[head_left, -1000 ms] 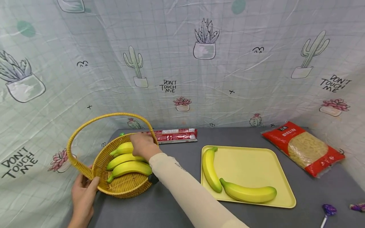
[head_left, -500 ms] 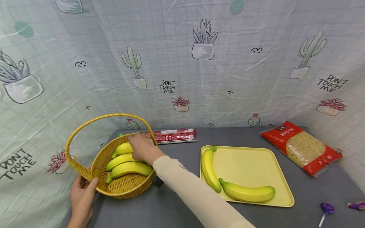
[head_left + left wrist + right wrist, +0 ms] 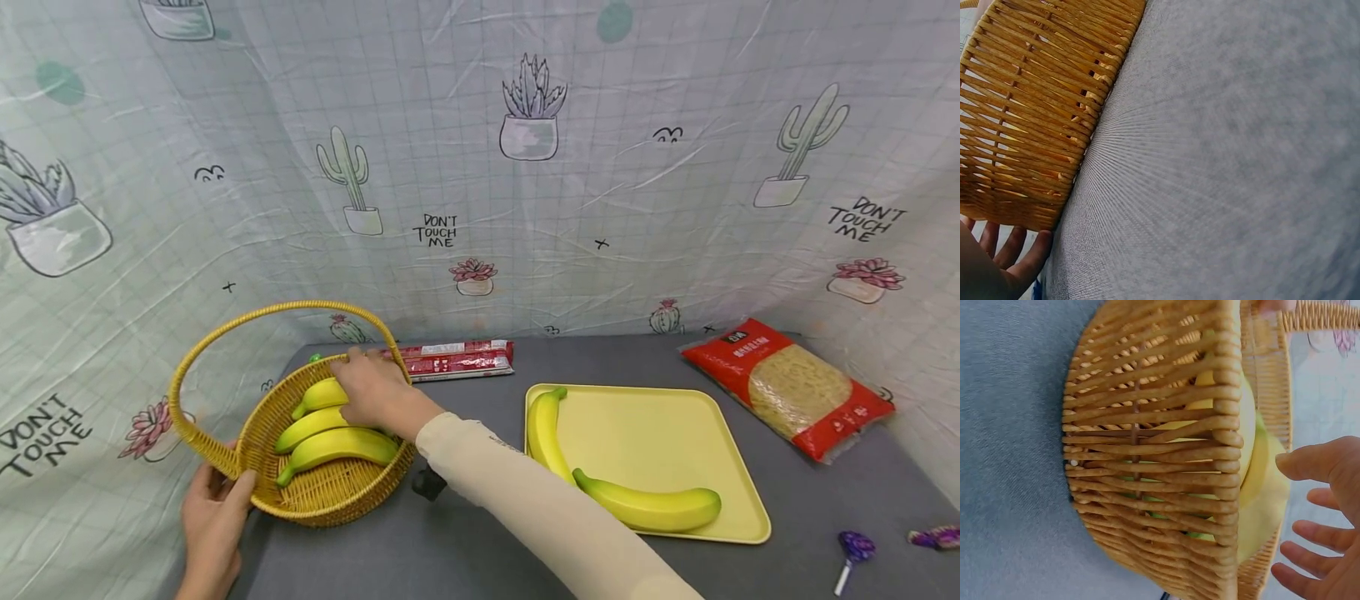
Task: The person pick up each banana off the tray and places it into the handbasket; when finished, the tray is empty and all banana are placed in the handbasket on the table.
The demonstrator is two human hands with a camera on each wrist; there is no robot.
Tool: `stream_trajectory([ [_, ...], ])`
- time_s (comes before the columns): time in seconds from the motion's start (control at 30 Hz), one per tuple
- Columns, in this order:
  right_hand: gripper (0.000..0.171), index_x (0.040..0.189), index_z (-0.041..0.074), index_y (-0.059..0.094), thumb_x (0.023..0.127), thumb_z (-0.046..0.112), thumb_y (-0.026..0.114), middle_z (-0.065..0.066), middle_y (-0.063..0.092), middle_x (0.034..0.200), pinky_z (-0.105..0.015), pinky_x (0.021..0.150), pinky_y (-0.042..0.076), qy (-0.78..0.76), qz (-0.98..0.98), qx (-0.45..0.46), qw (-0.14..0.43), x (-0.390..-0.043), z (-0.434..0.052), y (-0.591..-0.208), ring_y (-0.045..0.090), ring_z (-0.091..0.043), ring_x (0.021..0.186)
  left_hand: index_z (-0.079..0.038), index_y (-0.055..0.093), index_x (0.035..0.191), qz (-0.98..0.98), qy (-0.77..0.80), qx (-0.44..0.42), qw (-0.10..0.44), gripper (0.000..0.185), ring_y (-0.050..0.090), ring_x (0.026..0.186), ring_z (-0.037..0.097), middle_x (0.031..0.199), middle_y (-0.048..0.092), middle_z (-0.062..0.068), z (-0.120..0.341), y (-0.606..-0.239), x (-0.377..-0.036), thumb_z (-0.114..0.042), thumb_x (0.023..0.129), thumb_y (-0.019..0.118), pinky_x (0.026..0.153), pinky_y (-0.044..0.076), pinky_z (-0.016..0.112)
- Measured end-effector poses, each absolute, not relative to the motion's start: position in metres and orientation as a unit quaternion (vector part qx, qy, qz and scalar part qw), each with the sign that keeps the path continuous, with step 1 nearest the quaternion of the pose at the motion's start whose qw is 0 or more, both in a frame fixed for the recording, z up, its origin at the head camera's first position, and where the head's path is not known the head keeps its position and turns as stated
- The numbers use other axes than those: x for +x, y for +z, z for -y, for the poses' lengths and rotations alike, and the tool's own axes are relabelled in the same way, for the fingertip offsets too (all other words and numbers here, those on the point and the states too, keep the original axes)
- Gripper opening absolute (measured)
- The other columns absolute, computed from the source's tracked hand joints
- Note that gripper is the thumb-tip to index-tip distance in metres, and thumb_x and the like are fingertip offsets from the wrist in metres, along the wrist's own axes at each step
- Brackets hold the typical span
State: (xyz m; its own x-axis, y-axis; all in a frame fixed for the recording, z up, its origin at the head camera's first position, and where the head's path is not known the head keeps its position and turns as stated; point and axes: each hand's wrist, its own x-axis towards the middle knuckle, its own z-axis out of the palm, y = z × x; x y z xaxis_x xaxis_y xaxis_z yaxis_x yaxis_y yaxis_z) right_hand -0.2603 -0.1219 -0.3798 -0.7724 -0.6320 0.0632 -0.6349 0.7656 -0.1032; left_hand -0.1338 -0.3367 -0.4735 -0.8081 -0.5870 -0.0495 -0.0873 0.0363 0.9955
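Note:
A wicker basket [image 3: 352, 504] with a tall hoop handle stands at the left of the table. Three yellow bananas [image 3: 341, 450] lie side by side in it, their green stems toward the left. My left hand [image 3: 213, 521] holds the basket's left side at the foot of the handle, thumb at the rim; its other fingers show against the wicker [image 3: 1041, 125] in the left wrist view. Over the far bananas is my right hand [image 3: 375, 392]. The right wrist view shows that hand [image 3: 1329, 525] with fingers spread and the thumb tip right at a banana [image 3: 1266, 481].
Right of the basket lies a pale yellow tray [image 3: 645, 433] with two bananas [image 3: 652, 504]. A red bag of pasta [image 3: 795, 383] is at the back right, and red packets [image 3: 457, 360] are behind the basket. A purple lollipop [image 3: 855, 546] lies front right. Printed curtain [image 3: 480, 167] encloses the table.
The right forearm has swung a little to the right, while its hand stays over the bananas. The farthest banana has shifted slightly right in the basket. My left hand keeps its hold.

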Motion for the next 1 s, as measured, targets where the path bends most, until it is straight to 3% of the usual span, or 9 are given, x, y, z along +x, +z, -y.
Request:
stream_trajectory([
  [0.13, 0.061, 0.157, 0.028, 0.051, 0.101, 0.040, 0.071, -0.001, 0.050, 0.150, -0.034, 0.091, 0.053, 0.050, 0.930, 0.364, 0.022, -0.252, 0.118, -0.372, 0.055, -0.020, 0.125, -0.015, 0.051, 0.156, 0.690, -0.655, 0.240, 0.193, 0.055, 0.055, 0.110, 0.007, 0.131, 0.052, -0.003, 0.337, -0.472, -0.133, -0.006, 0.103, 0.061, 0.070, 0.052, 0.013],
  [0.33, 0.062, 0.157, 0.029, 0.050, 0.101, 0.047, 0.070, 0.002, 0.047, 0.154, -0.034, 0.107, 0.045, 0.018, 0.917, 0.395, 0.044, -0.237, 0.114, -0.360, 0.049, -0.019, 0.136, -0.014, 0.051, 0.155, 0.692, -0.651, 0.240, 0.199, 0.055, 0.054, 0.110, 0.008, 0.130, 0.052, -0.003, 0.337, -0.470, -0.134, -0.007, 0.102, 0.062, 0.070, 0.052, 0.013],
  [0.77, 0.064, 0.158, 0.031, 0.049, 0.100, 0.050, 0.070, 0.004, 0.050, 0.152, -0.034, 0.113, 0.038, 0.025, 0.896, 0.435, 0.087, -0.213, 0.098, -0.345, 0.046, -0.017, 0.140, -0.014, 0.054, 0.152, 0.685, -0.660, 0.231, 0.203, 0.052, 0.056, 0.107, 0.007, 0.128, 0.053, -0.002, 0.337, -0.471, -0.133, -0.005, 0.102, 0.063, 0.069, 0.052, 0.013],
  [1.0, 0.064, 0.158, 0.030, 0.050, 0.100, 0.048, 0.070, 0.003, 0.051, 0.151, -0.033, 0.108, 0.043, 0.037, 0.892, 0.438, 0.106, -0.206, 0.082, -0.334, 0.050, -0.017, 0.132, -0.014, 0.056, 0.150, 0.684, -0.658, 0.234, 0.208, 0.051, 0.056, 0.108, 0.008, 0.127, 0.054, -0.002, 0.337, -0.473, -0.134, -0.003, 0.101, 0.063, 0.069, 0.052, 0.013],
])
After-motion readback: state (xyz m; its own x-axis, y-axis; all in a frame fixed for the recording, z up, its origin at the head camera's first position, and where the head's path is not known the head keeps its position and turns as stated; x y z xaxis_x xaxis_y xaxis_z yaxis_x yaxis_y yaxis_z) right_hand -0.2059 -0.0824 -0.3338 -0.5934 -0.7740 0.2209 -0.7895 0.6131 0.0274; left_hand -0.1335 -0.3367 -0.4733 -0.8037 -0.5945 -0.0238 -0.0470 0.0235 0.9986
